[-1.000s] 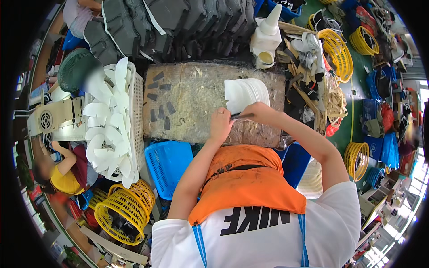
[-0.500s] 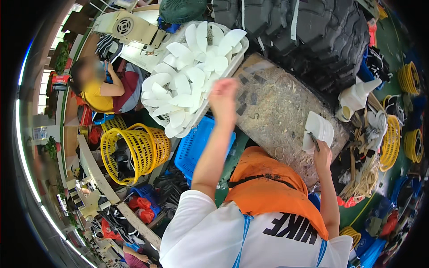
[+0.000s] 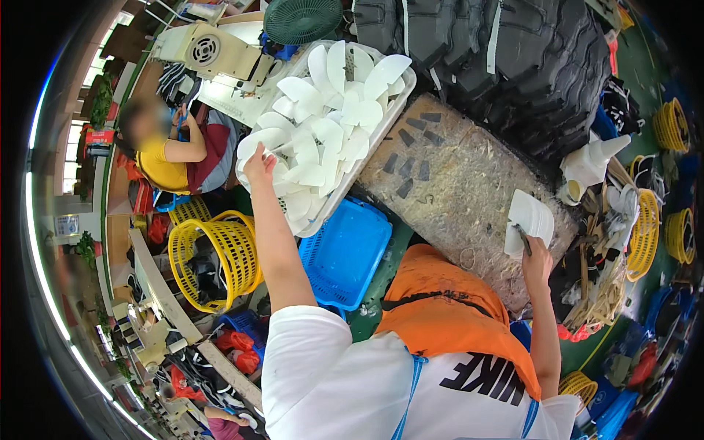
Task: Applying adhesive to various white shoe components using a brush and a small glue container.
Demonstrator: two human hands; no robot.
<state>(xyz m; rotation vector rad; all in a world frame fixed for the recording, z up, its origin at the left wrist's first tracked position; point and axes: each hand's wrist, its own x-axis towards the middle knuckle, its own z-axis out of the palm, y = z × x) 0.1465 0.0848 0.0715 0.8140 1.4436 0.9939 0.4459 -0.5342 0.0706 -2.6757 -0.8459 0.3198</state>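
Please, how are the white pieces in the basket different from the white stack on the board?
The pieces lie loose at many angles; the stack is neatly aligned. The pieces spread across most of the basket, while the stack covers a small part of the board. The left hand is at the pieces; the right hand, with a dark tool, is at the stack. Both are white with curved edges.

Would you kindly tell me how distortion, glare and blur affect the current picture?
Head view: fisheye distortion bows the light strip along the left rim, and it glares white; head view, corners: black; head view, left: the seated co-worker's head is blurred out, while the left hand and white pieces look fairly sharp.
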